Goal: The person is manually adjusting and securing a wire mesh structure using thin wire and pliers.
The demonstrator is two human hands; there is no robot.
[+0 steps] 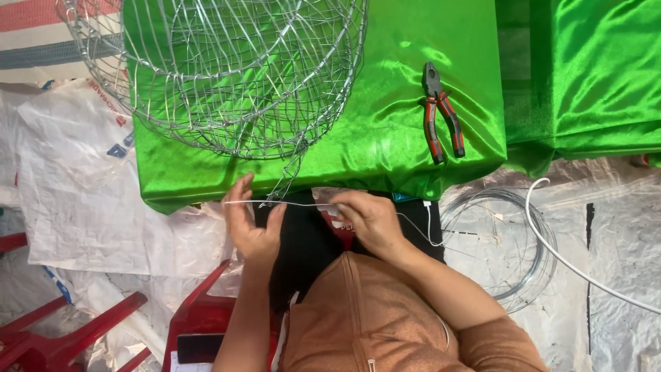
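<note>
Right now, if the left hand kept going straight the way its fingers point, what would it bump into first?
The left hand points up-frame toward the table. It would probably first meet the edge of the green satin cloth, then the wire basket on it, though depth is hard to judge.

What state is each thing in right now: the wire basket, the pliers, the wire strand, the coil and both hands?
Round silver wire-mesh basket: lying on the green satin cloth, unfinished strands trailing from its rim.
Red-and-black-handled pliers: lying on the cloth, untouched, handles slightly apart.
Thin silver wire strand: stretched level between both hands.
Coil of silver wire: lying loose on the floor.
Left hand: pinching the strand.
Right hand: gripping the strand.
</note>
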